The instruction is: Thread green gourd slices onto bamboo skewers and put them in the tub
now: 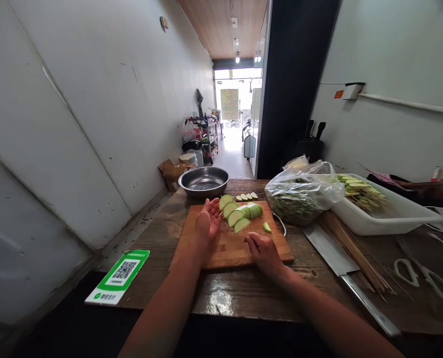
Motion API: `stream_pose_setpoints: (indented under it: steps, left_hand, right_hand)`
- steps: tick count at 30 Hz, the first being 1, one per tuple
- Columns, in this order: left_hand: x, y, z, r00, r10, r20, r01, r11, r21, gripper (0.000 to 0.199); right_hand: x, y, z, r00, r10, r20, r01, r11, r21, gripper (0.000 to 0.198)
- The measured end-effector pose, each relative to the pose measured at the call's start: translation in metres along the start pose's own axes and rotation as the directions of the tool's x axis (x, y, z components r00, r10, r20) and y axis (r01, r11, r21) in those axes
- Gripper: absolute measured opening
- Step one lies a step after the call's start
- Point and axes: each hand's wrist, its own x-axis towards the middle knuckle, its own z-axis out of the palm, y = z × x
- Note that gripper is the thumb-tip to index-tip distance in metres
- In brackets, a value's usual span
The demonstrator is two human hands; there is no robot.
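On the wooden cutting board [224, 258] lies a cluster of pale green zucchini slices [239, 214], cut in half rounds. My left hand [208, 221] is at their left side, palm turned up and fingers stretched out, with nothing gripped. Just below the front slice, my right hand [262, 248] is closed in a pinch. A thin bamboo skewer, hard to make out, appears to run from its fingertips toward the slices. One small zucchini piece [267, 227] sits apart on the right of the board. A short row of skewered slices [246, 197] lies beyond the board's far edge.
A steel bowl [204, 181] stands at the far left table edge. To the right are a plastic bag of greens [299, 199], a white tray [385, 223] with skewered slices, a cleaver [329, 253], loose bamboo skewers [355, 253] and scissors [426, 278]. A QR-code sign [119, 277] lies front left.
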Motion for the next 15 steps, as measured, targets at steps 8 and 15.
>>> stream_pose_setpoints:
  steps: [8, 15]
  left_hand:
    - [-0.006, 0.006, 0.008, 0.990, 0.140, 0.007, -0.139, 0.973, 0.186, 0.016]
    - [0.003, 0.010, 0.011, 0.892, 0.449, -0.047, -0.340, 0.738, 0.583, 0.017]
  right_hand:
    - [0.004, -0.007, -0.020, 0.979, -0.042, -0.197, 0.011, 0.988, -0.157, 0.027]
    - [0.006, -0.020, -0.135, 0.942, -0.043, -0.334, -0.102, 0.908, -0.406, 0.026]
